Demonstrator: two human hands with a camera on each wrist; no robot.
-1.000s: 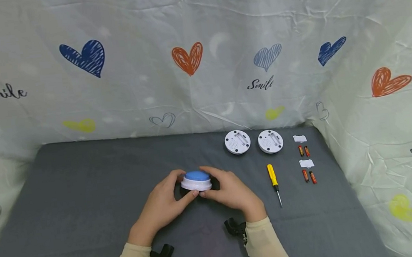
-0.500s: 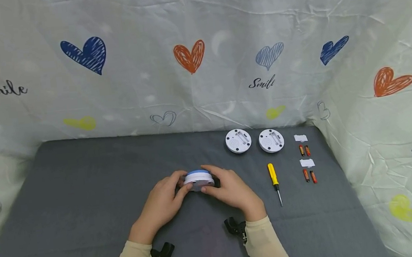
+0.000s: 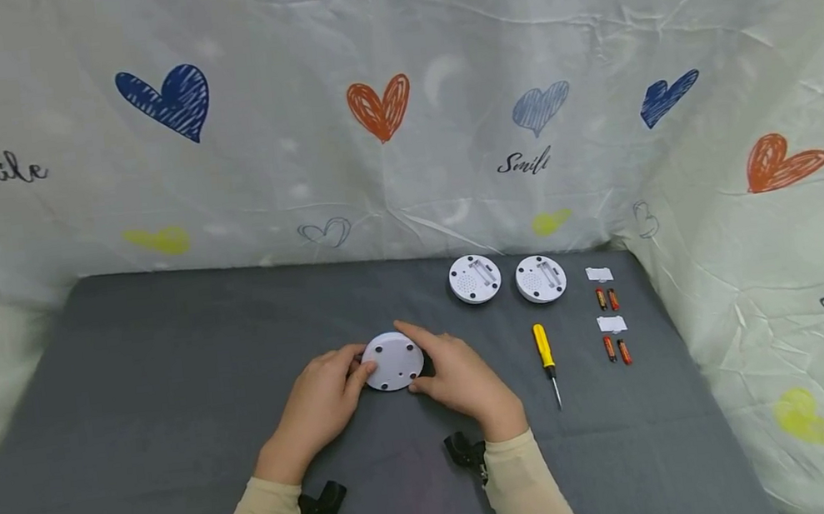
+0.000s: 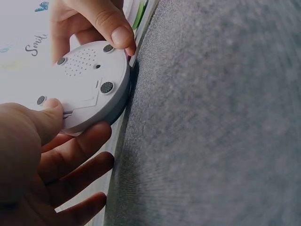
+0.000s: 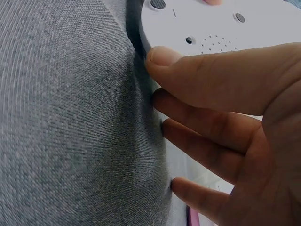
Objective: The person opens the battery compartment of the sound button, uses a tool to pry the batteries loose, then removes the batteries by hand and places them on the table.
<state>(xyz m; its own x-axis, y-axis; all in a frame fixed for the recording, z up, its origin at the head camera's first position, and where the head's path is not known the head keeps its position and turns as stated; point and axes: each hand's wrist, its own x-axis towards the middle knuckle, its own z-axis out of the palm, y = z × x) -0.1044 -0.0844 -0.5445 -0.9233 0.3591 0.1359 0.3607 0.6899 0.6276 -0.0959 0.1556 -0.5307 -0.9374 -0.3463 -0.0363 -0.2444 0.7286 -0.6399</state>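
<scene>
A round white push-button device (image 3: 393,361) is held between both hands, its flat underside turned up toward the head camera. In the left wrist view that underside (image 4: 82,77) shows dark round feet, a patch of speaker holes and a battery cover (image 4: 84,98). My left hand (image 3: 321,396) grips its left edge, thumb on the underside near the cover and fingers beneath. On the opposite edge, my right hand (image 3: 462,373) pinches it, the thumb (image 5: 164,59) lying at the rim beside the speaker holes. The blue top is hidden below.
Two similar white devices (image 3: 475,279) lie upside down at the back right with their battery bays uncovered. A yellow-handled screwdriver (image 3: 544,348) lies right of my right hand. Farther right are two white covers (image 3: 611,324) and several small batteries (image 3: 609,348) on the grey cloth (image 3: 169,383).
The device has been tipped over in my hands: its blue top faced up a second ago, and now the white underside shows. Both hands still hold it in about the same place.
</scene>
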